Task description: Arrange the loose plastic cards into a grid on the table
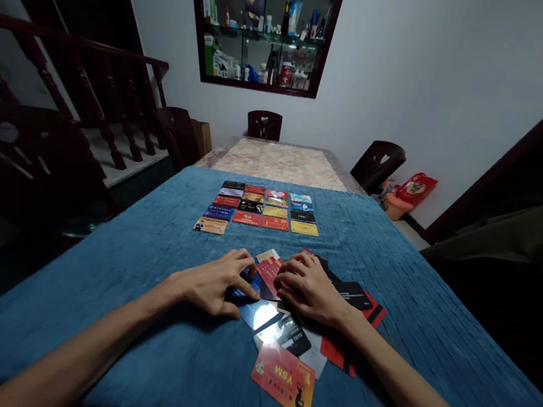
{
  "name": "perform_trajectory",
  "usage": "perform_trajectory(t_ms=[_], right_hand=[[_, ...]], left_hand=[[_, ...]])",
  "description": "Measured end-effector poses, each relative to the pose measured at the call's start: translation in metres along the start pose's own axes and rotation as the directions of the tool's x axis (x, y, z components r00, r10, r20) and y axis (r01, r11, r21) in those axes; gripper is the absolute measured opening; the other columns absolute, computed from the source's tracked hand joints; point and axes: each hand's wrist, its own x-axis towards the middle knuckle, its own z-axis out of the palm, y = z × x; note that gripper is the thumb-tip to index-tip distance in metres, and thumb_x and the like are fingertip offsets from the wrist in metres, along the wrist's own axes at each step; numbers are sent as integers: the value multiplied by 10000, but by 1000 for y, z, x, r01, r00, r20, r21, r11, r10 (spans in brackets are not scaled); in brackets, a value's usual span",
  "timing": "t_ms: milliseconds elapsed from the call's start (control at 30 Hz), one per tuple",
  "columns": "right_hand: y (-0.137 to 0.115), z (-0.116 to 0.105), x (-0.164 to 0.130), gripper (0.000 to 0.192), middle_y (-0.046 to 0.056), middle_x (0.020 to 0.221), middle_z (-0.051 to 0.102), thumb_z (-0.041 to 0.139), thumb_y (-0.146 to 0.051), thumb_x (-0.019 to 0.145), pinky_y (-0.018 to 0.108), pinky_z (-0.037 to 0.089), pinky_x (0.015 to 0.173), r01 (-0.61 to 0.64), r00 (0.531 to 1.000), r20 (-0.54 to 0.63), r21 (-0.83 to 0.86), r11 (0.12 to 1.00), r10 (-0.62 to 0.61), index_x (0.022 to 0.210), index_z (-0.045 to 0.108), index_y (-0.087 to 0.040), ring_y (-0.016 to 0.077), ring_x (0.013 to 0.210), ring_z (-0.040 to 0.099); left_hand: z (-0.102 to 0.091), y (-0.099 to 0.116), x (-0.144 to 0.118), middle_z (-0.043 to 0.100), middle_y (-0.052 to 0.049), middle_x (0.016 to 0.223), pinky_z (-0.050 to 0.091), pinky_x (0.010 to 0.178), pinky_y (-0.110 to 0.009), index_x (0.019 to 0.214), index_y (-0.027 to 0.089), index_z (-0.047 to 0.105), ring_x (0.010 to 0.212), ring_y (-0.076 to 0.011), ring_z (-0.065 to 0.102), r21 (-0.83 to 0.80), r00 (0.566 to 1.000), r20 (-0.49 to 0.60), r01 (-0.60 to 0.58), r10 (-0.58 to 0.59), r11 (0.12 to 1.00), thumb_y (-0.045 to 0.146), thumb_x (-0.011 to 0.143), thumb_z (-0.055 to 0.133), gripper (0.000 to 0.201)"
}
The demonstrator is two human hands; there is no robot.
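Note:
A loose heap of plastic cards lies on the blue cloth in front of me. My left hand (218, 282) rests at the heap's left side, its bent fingers and thumb apart over a dark blue card (256, 283). My right hand (313, 290) lies palm down on the heap, with loosely curved fingers next to a red card (269, 274). Nearer to me are a grey-and-black card (286, 336) and a red-yellow card (284, 380) marked YSM. A black card (355, 295) overlaps red ones by my right wrist. What lies beneath my right palm is hidden.
Beyond my hands, several cards stand in neat rows, including an orange card (210, 225) and a yellow card (304, 228). The blue cloth (149, 242) covers the near table. Dark wooden chairs (378, 163) surround it, and a glass-shelved cabinet (266, 36) is set in the wall.

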Motion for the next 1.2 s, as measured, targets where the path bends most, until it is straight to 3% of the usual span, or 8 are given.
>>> perform_trajectory(t_ms=[133,400,567,733,1000,1100,1200], right_hand=[[2,0,0,212,93,1089,681,544,-356,972,459,377,917,-13,1000,-5,13,1000,13,1063,693,-236,259,1055,488],[1,-2,1,209,94,1066,682,529,-348,979,460,383,908,-25,1000,-9,29,999,25,1048,689,-233,257,1026,495],[0,-2,1,195,87,1052,684,529,-335,980,453,385,891,-35,999,-7,40,999,36,1024,689,-234,253,1024,494],[-3,-2,3,188,76,1045,686,519,-317,988,441,372,889,-31,999,-11,50,998,32,1004,688,-238,248,1031,497],[-2,0,13,190,75,1035,696,511,-274,992,425,349,880,-17,1000,-14,33,999,18,1016,693,-223,243,1030,488],[0,-2,23,189,82,1037,693,531,-290,981,420,346,857,-21,1000,-9,7,1000,21,1035,697,-219,244,1017,491],[2,-5,37,190,85,1049,690,561,-273,958,408,350,836,-14,1000,-10,-4,1000,14,1084,693,-217,247,1016,496]], left_hand=[[-1,-10,-2,566,-75,1158,424,1000,-477,1212,339,696,1108,-288,459,-32,999,27,44,-43,999,400,689,858,551],[-5,-10,-1,598,-72,1109,434,991,-438,1193,277,698,1068,-263,535,-13,994,71,86,-85,996,286,752,809,455],[-6,-11,-4,641,-66,1032,474,911,-363,1111,247,741,965,-228,594,-25,998,29,55,-55,998,227,766,762,346],[-9,-20,-9,706,-58,963,503,835,-289,977,204,781,882,-180,646,-160,999,-40,26,-33,987,164,801,700,198],[-11,-29,-6,746,-63,897,513,777,-261,963,181,772,844,-158,653,-179,961,-274,-90,38,980,100,857,571,242],[-9,-32,-5,737,-57,826,507,729,-262,951,168,760,781,-153,644,-144,922,-387,-68,7,987,90,857,542,250],[-8,-36,-4,731,-50,793,508,730,-276,881,158,753,753,-155,649,-156,850,-522,-14,-71,988,101,842,559,206]])
